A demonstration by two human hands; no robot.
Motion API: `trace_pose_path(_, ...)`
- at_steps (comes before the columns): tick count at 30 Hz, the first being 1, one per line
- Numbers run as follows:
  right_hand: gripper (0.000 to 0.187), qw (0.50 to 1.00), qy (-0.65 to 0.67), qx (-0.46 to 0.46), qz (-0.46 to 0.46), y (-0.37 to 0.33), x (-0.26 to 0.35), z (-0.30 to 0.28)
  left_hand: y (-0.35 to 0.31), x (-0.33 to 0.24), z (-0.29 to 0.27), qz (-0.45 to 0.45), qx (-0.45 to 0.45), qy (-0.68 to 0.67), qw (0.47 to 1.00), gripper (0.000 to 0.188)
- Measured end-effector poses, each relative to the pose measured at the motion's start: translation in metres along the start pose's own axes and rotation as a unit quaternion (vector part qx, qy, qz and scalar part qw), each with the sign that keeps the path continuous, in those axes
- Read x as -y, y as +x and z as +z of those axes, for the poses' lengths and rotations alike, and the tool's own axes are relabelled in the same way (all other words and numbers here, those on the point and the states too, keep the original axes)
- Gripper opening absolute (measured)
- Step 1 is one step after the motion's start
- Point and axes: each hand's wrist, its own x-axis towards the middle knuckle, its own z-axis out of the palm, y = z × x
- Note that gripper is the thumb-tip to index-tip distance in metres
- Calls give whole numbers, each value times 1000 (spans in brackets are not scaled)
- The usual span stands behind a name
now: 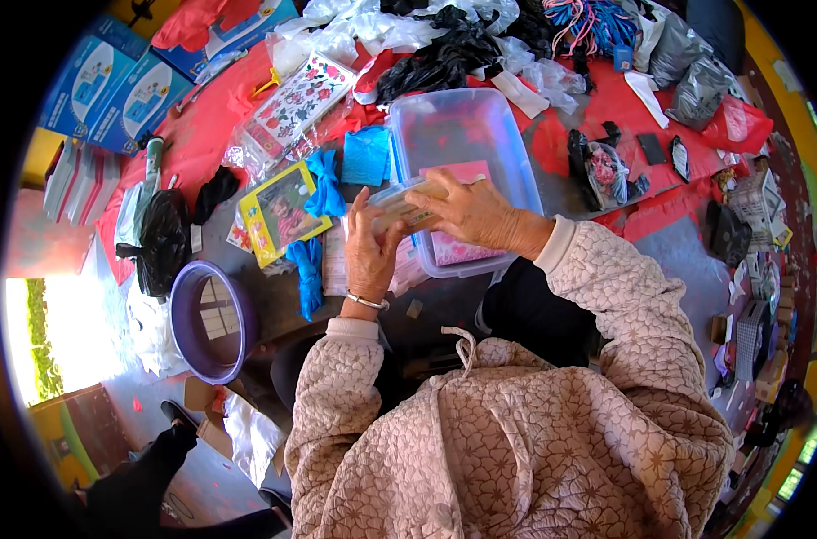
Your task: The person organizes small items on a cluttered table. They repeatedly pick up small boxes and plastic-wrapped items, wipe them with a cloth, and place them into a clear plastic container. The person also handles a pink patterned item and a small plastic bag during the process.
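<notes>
Both of my hands are closed on a small flat, clear-looking pack (399, 208), held tilted above the near left edge of a clear plastic bin (527, 171). My left hand (372, 251) grips its left end with fingers and thumb. Across its right end lies my right hand (480, 211), fingers bent over the top. What is inside the pack is hard to make out. Pink flat packs (467, 248) lie in the bin, partly hidden by my right hand. Left of the hands are a yellow-framed picture (284, 214), blue bundles (323, 184) and a blue square packet (366, 154).
A purple basin (182, 314) stands at the left, near a black plastic bag (161, 238). Flower sticker sheets (301, 103) lie beyond the picture. Black plastic bags (444, 58) and blue cords (597, 27) crowd the far side. Another person's leg (143, 476) shows at lower left.
</notes>
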Motion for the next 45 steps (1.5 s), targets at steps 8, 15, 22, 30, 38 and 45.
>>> trace_pose_path(8,45,999,45,-20,4,-1,-5,-3,-2,8,10,-1,-27,-32,999,33)
trace_pose_path(15,49,999,21,-39,-23,4,-9,-4,2,6,9,-20,-24,-29,999,31)
trace_pose_path(22,58,990,-121,-50,-57,5,-2,-11,7,1,8,-76,-5,-72,994,32)
trace_pose_path(30,56,979,-202,-36,-23,6,10,-7,8,4,8,-23,-14,14,1000,34)
trace_pose_path(38,56,981,-190,-48,3,3,4,-4,9,-5,6,-49,26,-76,996,41)
trace_pose_path(45,51,983,-171,-68,1,4,-3,-1,15,2,9,7,70,-5,998,59)
